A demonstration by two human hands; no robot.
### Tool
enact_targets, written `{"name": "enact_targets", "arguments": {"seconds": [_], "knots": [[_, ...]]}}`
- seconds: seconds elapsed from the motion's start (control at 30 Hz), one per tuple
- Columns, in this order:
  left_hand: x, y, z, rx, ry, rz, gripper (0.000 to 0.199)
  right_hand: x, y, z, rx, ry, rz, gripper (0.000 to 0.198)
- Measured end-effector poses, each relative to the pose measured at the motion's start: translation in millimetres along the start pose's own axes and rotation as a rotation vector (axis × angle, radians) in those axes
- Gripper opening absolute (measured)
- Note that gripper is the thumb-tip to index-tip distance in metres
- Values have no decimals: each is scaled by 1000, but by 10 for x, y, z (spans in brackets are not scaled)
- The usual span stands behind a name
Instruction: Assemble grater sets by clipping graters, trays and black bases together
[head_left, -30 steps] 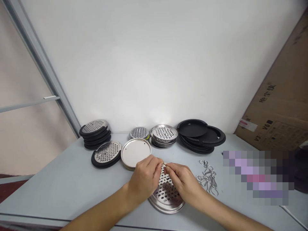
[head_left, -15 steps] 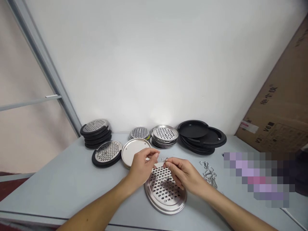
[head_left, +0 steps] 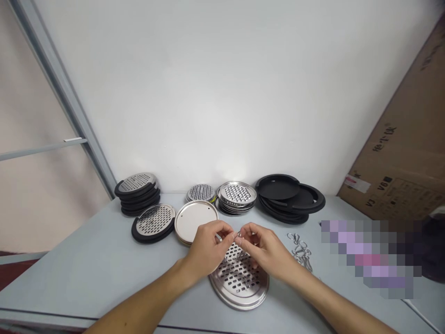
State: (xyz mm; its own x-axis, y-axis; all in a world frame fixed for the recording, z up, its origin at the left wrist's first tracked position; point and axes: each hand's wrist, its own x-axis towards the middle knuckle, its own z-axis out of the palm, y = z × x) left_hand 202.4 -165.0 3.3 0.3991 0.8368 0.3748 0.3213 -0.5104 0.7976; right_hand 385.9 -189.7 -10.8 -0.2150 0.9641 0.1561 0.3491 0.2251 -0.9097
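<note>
My left hand [head_left: 212,243] and my right hand [head_left: 261,246] meet above a round metal grater disc [head_left: 239,290]. Both are closed in a pinch on one small bent-wire clip [head_left: 238,234], mostly hidden behind the fingertips. Slotted holes cover the grater disc, which lies on the table below the hands; its far edge is partly covered by them. To the right of my right hand lies a loose pile of several similar wire clips [head_left: 301,253]. Just behind my left hand is a plain round metal plate [head_left: 196,219] with small holes near its rim.
Black rings with perforated discs stand stacked [head_left: 139,197] at the left, with a single one [head_left: 155,222] in front. Metal grater discs [head_left: 237,195] and black round trays [head_left: 290,197] line the wall. A cardboard box [head_left: 392,171] and a blurred patch [head_left: 368,260] are at right.
My left hand has moved right and closed on the wire clip, which my right hand alone held before. The fingertips of both hands now come together over the disc.
</note>
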Motion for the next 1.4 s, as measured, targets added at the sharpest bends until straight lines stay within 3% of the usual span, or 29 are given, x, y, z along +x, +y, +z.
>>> {"name": "enact_targets", "arguments": {"seconds": [0.1,0.33,0.57,0.7,0.87,1.0,1.1,1.17,1.3,1.4], "knots": [[5,7,-4,53,32,49,15,31,-8,-60,1,74,-48,28],[19,11,0,-82,-7,-42,20,50,-70,-97,269,-105,2,33],[-12,-12,64,-81,-14,-47,17,0,7,15,191,-119,-99,42],[-9,-37,87,-88,-11,-38,19,20,31,28,185,-131,-103,36],[-15,-102,82,68,0,4,25,162,67,-129,402,80,89,16],[-60,-147,84,262,-182,67,48,249,113,-266,399,258,215,13],[-93,-161,84,350,-311,68,67,270,145,-299,382,223,282,29],[-107,-162,81,392,-365,52,71,277,168,-314,266,228,241,38],[-116,-176,82,432,-398,40,70,299,212,-432,-385,465,-82,32],[-118,-203,90,424,-407,56,69,308,235,-600,-685,550,-90,33]]}}
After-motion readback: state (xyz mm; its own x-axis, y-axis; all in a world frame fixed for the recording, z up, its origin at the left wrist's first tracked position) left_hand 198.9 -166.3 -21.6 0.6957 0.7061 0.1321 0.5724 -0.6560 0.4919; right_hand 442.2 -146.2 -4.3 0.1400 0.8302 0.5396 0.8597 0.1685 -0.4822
